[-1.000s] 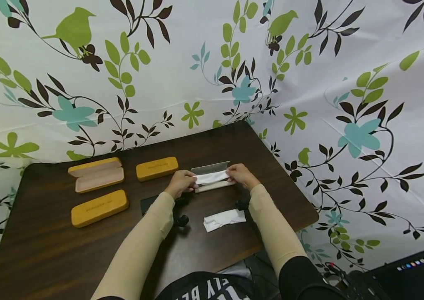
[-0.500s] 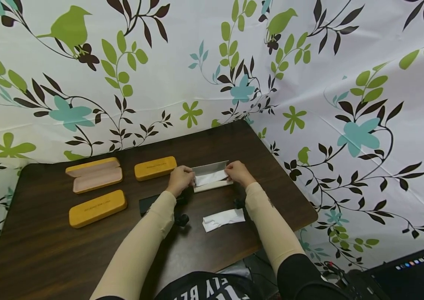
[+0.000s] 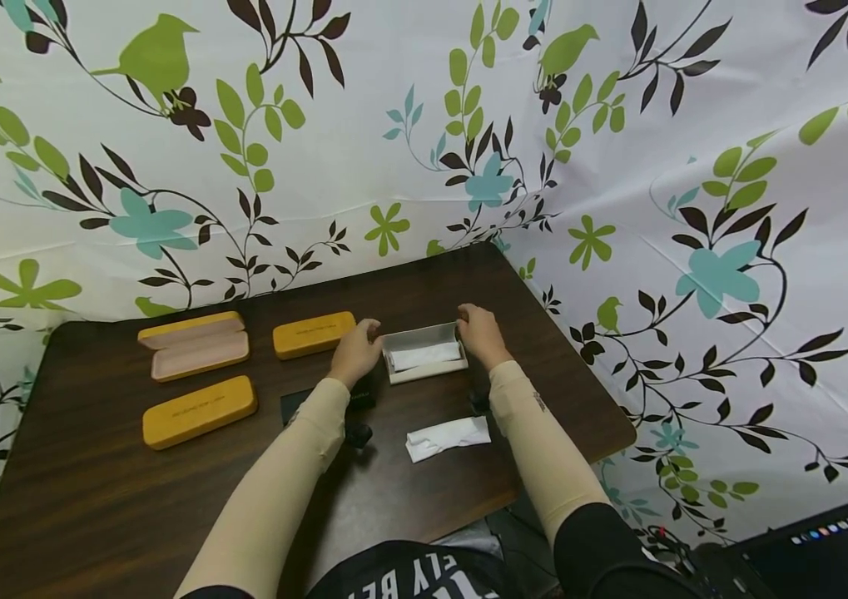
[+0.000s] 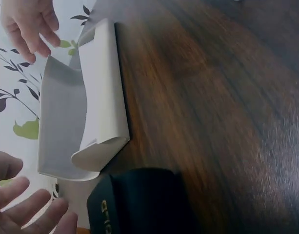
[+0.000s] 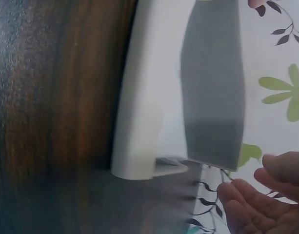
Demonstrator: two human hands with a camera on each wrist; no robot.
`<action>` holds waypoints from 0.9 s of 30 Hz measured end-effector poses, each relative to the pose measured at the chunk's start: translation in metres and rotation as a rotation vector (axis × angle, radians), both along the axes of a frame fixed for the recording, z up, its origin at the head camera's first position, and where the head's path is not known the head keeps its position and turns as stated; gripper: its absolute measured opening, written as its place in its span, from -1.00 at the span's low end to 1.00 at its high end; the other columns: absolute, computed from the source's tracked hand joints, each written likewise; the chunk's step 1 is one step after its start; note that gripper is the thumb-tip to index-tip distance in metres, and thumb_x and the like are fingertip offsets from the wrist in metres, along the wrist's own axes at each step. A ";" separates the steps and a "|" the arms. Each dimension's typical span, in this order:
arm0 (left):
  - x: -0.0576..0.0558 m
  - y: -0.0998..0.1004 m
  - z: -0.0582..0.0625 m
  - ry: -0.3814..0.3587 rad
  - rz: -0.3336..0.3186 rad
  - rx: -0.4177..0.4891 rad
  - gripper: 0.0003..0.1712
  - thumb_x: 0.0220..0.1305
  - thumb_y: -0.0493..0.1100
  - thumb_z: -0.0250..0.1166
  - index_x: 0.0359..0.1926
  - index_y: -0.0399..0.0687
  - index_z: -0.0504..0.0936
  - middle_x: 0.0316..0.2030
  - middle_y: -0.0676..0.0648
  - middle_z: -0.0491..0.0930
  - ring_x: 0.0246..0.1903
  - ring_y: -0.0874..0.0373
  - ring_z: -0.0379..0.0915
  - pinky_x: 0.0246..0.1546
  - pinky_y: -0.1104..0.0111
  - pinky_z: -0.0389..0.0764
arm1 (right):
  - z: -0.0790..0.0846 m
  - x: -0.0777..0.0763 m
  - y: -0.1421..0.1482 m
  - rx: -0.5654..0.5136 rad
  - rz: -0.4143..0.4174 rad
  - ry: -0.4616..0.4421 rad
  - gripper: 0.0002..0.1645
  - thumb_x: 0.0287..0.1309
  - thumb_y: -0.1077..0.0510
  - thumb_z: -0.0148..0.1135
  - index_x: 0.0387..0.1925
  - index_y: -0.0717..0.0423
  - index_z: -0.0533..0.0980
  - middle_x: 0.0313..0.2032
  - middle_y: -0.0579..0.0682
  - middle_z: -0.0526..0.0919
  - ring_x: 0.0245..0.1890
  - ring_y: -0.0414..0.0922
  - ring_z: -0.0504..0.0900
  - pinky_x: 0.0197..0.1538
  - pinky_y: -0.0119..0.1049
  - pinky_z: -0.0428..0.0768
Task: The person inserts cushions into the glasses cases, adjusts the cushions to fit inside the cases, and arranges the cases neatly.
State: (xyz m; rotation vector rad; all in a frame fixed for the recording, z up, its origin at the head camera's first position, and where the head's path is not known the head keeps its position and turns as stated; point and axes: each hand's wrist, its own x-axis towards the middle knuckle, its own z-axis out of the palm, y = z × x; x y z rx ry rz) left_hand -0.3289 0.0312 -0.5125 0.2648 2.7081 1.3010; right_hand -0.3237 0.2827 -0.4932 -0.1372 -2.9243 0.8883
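Note:
A cream eyeglass case (image 3: 429,372) stands on the dark table with its lid raised toward the wall. In it lies a folded white cloth (image 3: 424,357). At the case's left end is my left hand (image 3: 356,353); the left wrist view shows its fingers (image 4: 39,202) spread and apart from the case. My right hand (image 3: 480,335) is at the other end, near the lid's corner. Loosely bent and holding nothing, its fingers (image 5: 247,200) show in the right wrist view. A black case (image 4: 139,200) with gold lettering sits near my left hand, partly hidden by my sleeve in the head view.
Another folded white cloth (image 3: 448,438) lies nearer the table's front edge. Two closed yellow cases (image 3: 200,413) and an open yellow case (image 3: 199,356) with a pale lining are on the left. Patterned fabric hangs behind the table (image 3: 94,491). A laptop (image 3: 828,549) is at lower right.
The white cloth has gone down into the cream case and both hands have let go of it. My hands have moved apart to the case's two ends.

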 end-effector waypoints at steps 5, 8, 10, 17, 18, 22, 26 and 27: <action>-0.001 0.002 -0.006 0.010 -0.076 -0.035 -0.56 0.46 -0.07 0.05 0.26 -0.11 0.47 0.14 -0.15 0.54 0.00 -0.05 0.51 -0.03 0.06 0.53 | -0.012 -0.002 0.000 -0.059 0.078 -0.017 -0.56 0.42 0.11 0.05 0.25 0.16 0.44 0.00 0.15 0.65 -0.44 -0.05 0.61 -0.38 -0.23 0.55; 0.000 0.003 -0.006 0.018 -0.077 -0.024 -0.62 0.45 -0.10 0.08 0.18 -0.13 0.55 0.08 -0.13 0.58 -0.06 -0.02 0.52 -0.06 0.10 0.53 | -0.017 -0.001 -0.002 -0.048 0.071 0.017 -0.62 0.40 0.11 0.08 0.12 0.20 0.55 -0.06 0.12 0.69 -0.25 -0.08 0.67 -0.24 -0.22 0.62; 0.002 0.003 -0.005 0.034 -0.075 -0.027 -0.66 0.43 -0.13 0.10 0.13 -0.13 0.58 0.05 -0.13 0.60 -0.06 -0.03 0.53 -0.05 0.10 0.54 | -0.019 0.000 -0.002 -0.021 0.055 0.052 -0.66 0.37 0.12 0.12 0.04 0.20 0.60 -0.08 0.12 0.70 -0.19 -0.05 0.69 -0.17 -0.18 0.64; 0.017 0.004 0.000 0.128 -0.097 -0.174 -0.71 0.39 -0.12 0.18 0.05 -0.10 0.64 -0.20 -0.09 0.68 -0.41 0.07 0.54 -0.37 0.23 0.56 | -0.023 0.013 -0.002 0.061 0.068 0.136 -0.77 0.29 0.19 0.21 -0.10 0.19 0.67 -0.15 0.10 0.72 -0.19 0.00 0.69 -0.13 -0.15 0.65; 0.020 0.004 0.000 0.145 -0.108 -0.202 -0.70 0.38 -0.12 0.19 0.06 -0.09 0.64 -0.26 -0.08 0.68 -0.51 0.11 0.49 -0.48 0.27 0.51 | -0.024 0.016 -0.001 0.072 0.075 0.152 -0.79 0.28 0.21 0.22 -0.12 0.18 0.67 -0.15 0.09 0.72 -0.18 0.00 0.69 -0.11 -0.15 0.65; 0.031 0.004 -0.003 0.212 -0.148 -0.279 -0.72 0.37 -0.11 0.21 0.03 -0.05 0.65 -0.44 -0.02 0.65 -0.71 0.17 0.33 -0.70 0.34 0.33 | -0.030 0.030 0.000 0.135 0.103 0.240 -0.82 0.21 0.25 0.28 -0.16 0.18 0.68 -0.13 0.08 0.72 -0.11 0.01 0.68 -0.04 -0.16 0.63; 0.044 0.004 -0.009 0.334 -0.185 -0.358 -0.78 0.30 -0.14 0.28 -0.06 -0.04 0.69 -0.32 -0.03 0.71 -0.56 0.14 0.53 -0.58 0.26 0.53 | -0.039 0.046 0.001 0.225 0.141 0.325 -0.83 0.14 0.28 0.33 -0.19 0.21 0.69 -0.08 0.09 0.70 -0.05 0.02 0.66 0.01 -0.15 0.62; 0.048 0.004 -0.011 0.375 -0.196 -0.384 -0.80 0.29 -0.14 0.30 -0.09 -0.04 0.70 -0.28 -0.05 0.72 -0.50 0.11 0.58 -0.52 0.24 0.58 | -0.041 0.050 0.001 0.252 0.147 0.336 -0.84 0.13 0.28 0.34 -0.22 0.21 0.70 -0.07 0.08 0.70 -0.05 0.01 0.66 0.00 -0.16 0.62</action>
